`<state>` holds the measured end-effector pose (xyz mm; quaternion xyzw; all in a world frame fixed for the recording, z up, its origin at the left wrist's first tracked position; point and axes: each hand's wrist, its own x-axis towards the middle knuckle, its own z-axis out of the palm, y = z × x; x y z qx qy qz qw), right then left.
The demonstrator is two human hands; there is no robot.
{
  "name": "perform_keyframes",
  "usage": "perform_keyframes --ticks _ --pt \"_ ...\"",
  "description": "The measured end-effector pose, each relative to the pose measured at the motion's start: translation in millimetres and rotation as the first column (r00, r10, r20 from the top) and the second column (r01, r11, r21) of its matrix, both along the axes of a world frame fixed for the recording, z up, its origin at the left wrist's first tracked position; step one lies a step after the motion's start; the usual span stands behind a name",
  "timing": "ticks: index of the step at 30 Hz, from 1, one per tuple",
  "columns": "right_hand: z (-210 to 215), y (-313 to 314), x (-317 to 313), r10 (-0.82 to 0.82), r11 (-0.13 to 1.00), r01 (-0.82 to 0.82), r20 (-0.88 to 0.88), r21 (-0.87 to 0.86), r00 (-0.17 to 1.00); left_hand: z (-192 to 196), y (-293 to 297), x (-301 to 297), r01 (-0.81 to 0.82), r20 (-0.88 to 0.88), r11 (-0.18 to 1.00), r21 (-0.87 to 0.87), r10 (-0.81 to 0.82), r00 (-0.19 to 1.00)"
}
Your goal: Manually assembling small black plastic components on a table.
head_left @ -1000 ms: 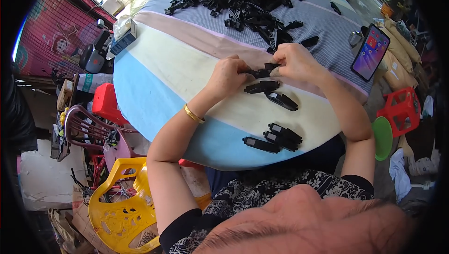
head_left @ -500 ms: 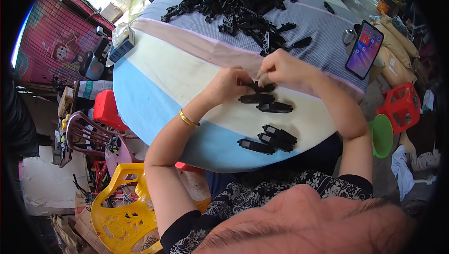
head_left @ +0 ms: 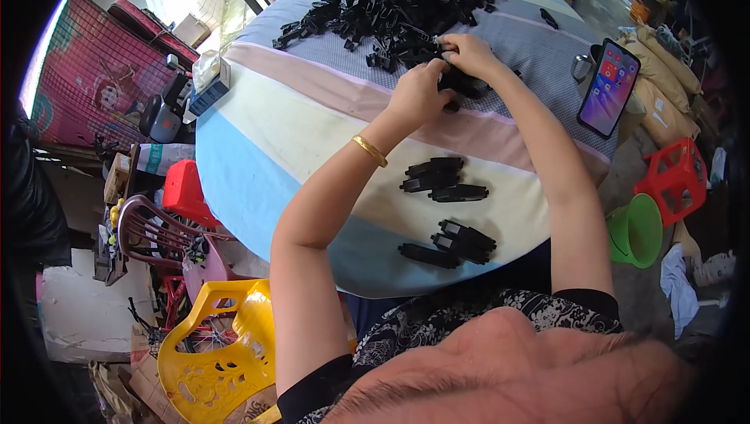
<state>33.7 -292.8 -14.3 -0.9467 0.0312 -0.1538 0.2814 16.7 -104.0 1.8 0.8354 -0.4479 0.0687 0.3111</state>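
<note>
A big heap of small black plastic parts [head_left: 391, 10] covers the far part of the table. At its near right edge, my right hand [head_left: 469, 55] has its fingertips closed around one black part among the others. Just left of it and nearer, my left hand [head_left: 420, 96] curls thumb and fingers at the same edge; what lies in them is mostly hidden. Closer to me on the cloth lie two small groups of long black parts: an upper group [head_left: 458, 192] and a lower group [head_left: 428, 255] by the table's near edge.
A striped cloth covers the round table [head_left: 258, 135]. A phone [head_left: 609, 88] stands at the right edge, and a tissue box [head_left: 209, 90] at the left. Around the table are a yellow chair [head_left: 211, 377], a red stool [head_left: 676, 182] and a green bucket [head_left: 637, 230].
Both hands have moved away from me, from above the upper group to the heap's near edge. Another black part now lies in the upper group where the hands were.
</note>
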Motion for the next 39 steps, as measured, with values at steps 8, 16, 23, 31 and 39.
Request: perform_keyframes --ticks 8,16,23,31,39 --pt "18 10 -31 0.11 0.987 -0.042 0.453 -0.157 0.885 10 66 -18 0.105 0.146 0.992 -0.073 -0.094 0.985" --pt "25 78 -99 0.512 0.836 -0.511 0.05 0.2 0.858 -10 97 -41 0.297 0.182 0.947 -0.124 -0.272 0.945" --pt "13 80 -108 0.536 0.843 -0.533 0.19 -0.07 0.823 -16 93 -44 -0.051 -0.137 0.993 -0.11 0.035 0.99" --pt "24 76 -117 0.427 0.898 -0.416 0.055 -0.142 0.903 -15 94 -47 -0.041 -0.141 0.991 -0.127 0.023 0.99" --pt "22 61 -106 0.481 0.863 -0.444 0.125 -0.239 0.868 -16 93 -41 -0.046 -0.217 0.993 -0.112 0.021 0.976"
